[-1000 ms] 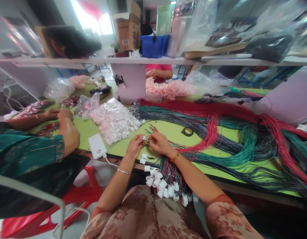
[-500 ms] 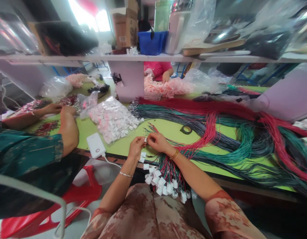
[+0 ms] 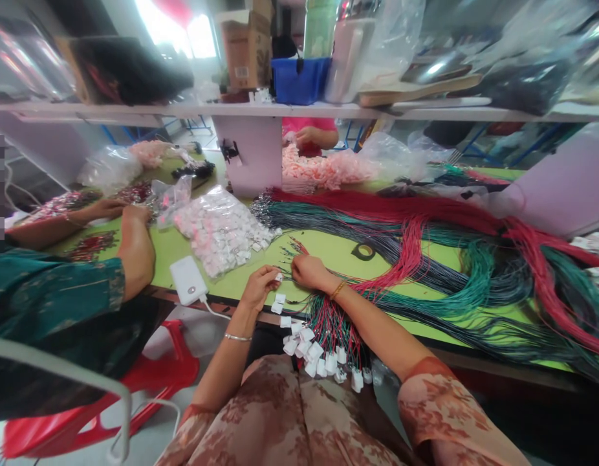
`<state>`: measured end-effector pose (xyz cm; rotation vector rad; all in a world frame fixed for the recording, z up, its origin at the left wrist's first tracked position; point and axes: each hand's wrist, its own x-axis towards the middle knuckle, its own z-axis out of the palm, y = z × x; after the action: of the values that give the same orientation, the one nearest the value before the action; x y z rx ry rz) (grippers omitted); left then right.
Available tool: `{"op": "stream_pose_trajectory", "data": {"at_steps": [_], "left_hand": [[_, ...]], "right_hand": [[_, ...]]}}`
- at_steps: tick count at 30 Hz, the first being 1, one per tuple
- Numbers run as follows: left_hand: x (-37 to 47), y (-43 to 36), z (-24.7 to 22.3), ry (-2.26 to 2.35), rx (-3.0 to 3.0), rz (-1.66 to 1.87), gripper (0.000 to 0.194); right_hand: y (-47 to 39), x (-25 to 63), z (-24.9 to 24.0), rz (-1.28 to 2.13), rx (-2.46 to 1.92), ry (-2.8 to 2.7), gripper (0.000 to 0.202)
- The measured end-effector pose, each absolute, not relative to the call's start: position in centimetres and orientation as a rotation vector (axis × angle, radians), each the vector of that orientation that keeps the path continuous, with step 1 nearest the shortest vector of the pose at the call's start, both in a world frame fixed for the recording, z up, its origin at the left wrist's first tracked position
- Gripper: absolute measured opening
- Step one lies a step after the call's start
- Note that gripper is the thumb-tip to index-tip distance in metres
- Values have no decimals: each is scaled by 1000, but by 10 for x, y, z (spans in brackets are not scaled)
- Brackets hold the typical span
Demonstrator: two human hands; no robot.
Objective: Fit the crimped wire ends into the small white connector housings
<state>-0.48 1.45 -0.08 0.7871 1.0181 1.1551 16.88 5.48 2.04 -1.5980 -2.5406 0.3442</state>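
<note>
A light-green bench (image 3: 336, 249) is running crosswise. A small white plastic connector (image 3: 279, 277) is sitting in the left hand (image 3: 259, 288), pinched; the right hand (image 3: 310, 270) is curling nearby, its grip untellable. Wired white connectors (image 3: 315, 351) are hanging below, seemingly done; long red wires (image 3: 406, 207) and a clear plastic bag (image 3: 217, 196) of loose white connectors (image 3: 226, 236) are lying beyond, likely left.

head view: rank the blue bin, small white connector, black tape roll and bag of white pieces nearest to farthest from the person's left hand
From the left hand:
1. small white connector: held in it
2. bag of white pieces: just ahead, leftward
3. black tape roll: off to the right
4. blue bin: farthest back, up on the shelf
</note>
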Motion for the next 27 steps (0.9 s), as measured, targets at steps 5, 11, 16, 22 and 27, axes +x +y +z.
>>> {"op": "stream_pose_trajectory", "data": {"at_steps": [5,11,16,22,27], "left_hand": [[-5,14,-1,1006,790,1150,27],[-6,12,-2,989,758,1159,29],[2,15,-5,912,697,1246,29],[11,21,-13,800,598,1265,28],[10,23,-19,771,562,1273,26]], "right_hand": [[57,162,19,350,-1519,-2595,24],[64,164,12,436,-1550,-2423,21],[69,170,11,822,-1288,-1992,13],[60,169,16,1019,-1082,-1762,21],[52,174,16,1008,-1206,-1781,17]]}}
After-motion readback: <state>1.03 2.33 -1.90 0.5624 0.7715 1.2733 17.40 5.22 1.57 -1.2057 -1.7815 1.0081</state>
